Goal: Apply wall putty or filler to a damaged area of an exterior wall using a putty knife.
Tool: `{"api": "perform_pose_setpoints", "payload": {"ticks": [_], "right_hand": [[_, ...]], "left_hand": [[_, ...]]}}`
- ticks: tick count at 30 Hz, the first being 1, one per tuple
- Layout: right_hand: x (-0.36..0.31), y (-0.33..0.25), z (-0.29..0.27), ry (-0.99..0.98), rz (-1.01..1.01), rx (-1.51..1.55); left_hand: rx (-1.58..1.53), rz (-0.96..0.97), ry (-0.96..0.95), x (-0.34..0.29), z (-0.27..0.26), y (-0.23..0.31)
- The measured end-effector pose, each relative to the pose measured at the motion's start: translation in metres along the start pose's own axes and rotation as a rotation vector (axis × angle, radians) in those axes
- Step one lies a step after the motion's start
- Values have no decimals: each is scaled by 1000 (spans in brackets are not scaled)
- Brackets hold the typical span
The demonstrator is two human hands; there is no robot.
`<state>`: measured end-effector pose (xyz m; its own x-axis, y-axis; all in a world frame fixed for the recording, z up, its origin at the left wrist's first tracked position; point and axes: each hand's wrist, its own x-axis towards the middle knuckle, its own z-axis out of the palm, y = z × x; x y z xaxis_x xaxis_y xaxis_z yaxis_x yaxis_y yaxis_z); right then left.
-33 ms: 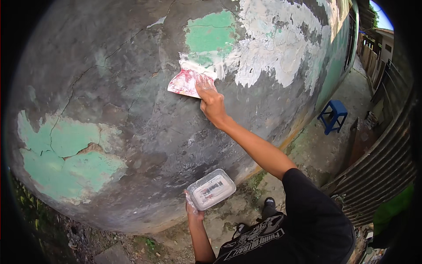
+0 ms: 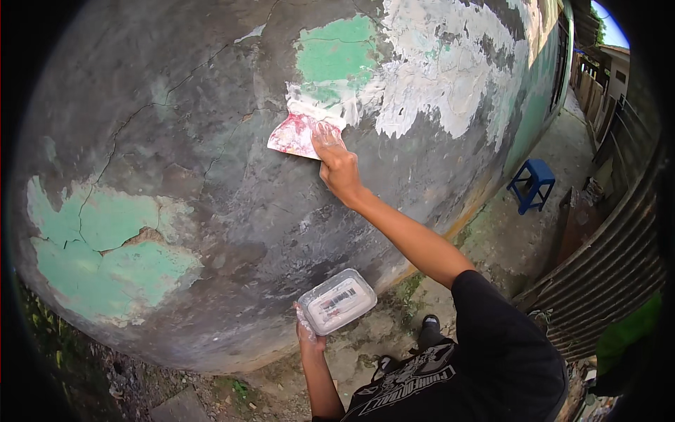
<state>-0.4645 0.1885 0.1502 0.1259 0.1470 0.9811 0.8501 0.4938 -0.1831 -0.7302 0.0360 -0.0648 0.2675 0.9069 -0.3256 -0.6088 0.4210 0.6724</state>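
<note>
My right hand is raised against a grey, cracked wall and grips a flat spreader stained red and white. The spreader's edge lies on the wall just below a patch of fresh white filler and green paint. My left hand is held low near my waist. It carries a clear plastic tub with a lid, tilted toward the wall.
Peeling green paint covers the lower left of the wall, and flaking white patches the upper right. A blue stool stands on the concrete path to the right. A corrugated metal fence borders that path. My shoes are near the wall's foot.
</note>
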Motion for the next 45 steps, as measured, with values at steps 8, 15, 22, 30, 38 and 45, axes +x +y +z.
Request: {"api": "perform_pose_setpoints", "payload": {"ticks": [8, 15, 22, 30, 38, 45], "right_hand": [[-16, -56, -95, -894, 555, 393], [-48, -80, -138, -1351, 192, 569], [-71, -63, -152, -1338, 104, 461], [-58, -44, -155, -1413, 91, 485], [-58, -27, -168, -1354, 32, 414], [-40, -4, -181, -1379, 122, 566]], "left_hand": [[27, 50, 26, 10, 4, 13], [137, 116, -25, 11, 23, 2], [93, 43, -19, -9, 59, -4], [66, 84, -1, -1, 68, -23], [154, 83, 58, 2, 93, -23], [113, 80, 62, 11, 118, -35]]}}
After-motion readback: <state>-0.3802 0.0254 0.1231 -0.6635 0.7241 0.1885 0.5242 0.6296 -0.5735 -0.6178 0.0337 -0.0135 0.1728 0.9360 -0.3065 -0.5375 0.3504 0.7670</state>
